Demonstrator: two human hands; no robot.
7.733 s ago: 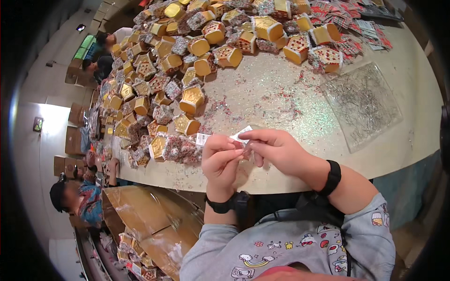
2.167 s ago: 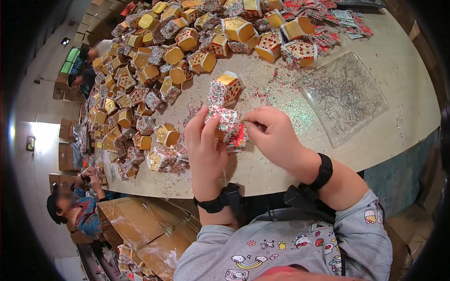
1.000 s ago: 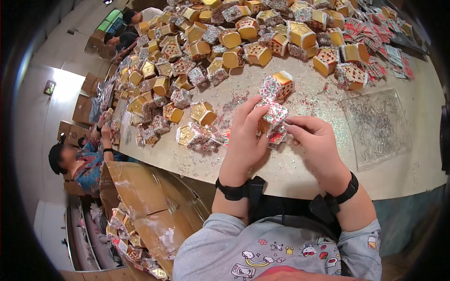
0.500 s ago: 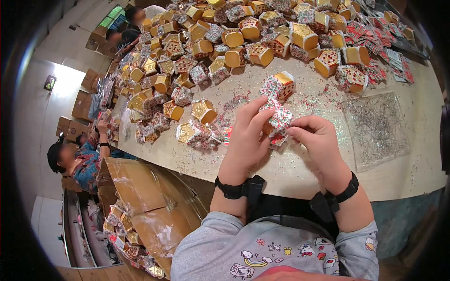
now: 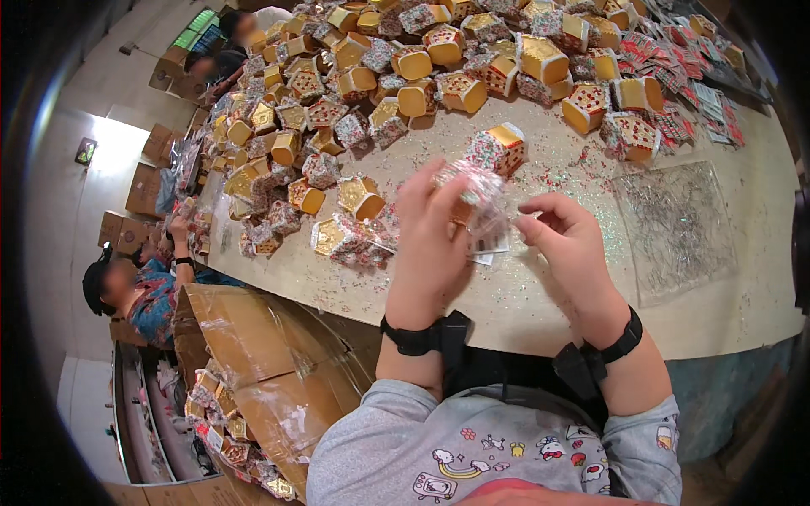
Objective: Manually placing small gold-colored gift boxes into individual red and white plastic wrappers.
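My left hand [image 5: 430,240] is closed around a small house ornament [image 5: 483,187] with a roof in white, red and green glitter; motion blurs it. A small paper tag [image 5: 488,244] hangs below the ornament, partly behind the fingers. To its right, my right hand [image 5: 567,232] is apart from the ornament. Its thumb and forefinger are curled with a small gap between them, and I see nothing in them. Just beyond my left hand, another house ornament [image 5: 498,150] with a gold base lies on the glitter-strewn table [image 5: 582,312].
A heap of similar ornaments [image 5: 405,63] covers the far side. Red and white tags [image 5: 666,72] lie at the far right, and a clear bag of thin wire pieces [image 5: 679,232] lies nearer. A cardboard box [image 5: 278,363] with ornaments stands at lower left. A co-worker [image 5: 143,287] sits at left.
The held ornament has tilted and moved slightly left with my left hand. My right hand's fingertips have come away from it and parted. The tag now shows more below it.
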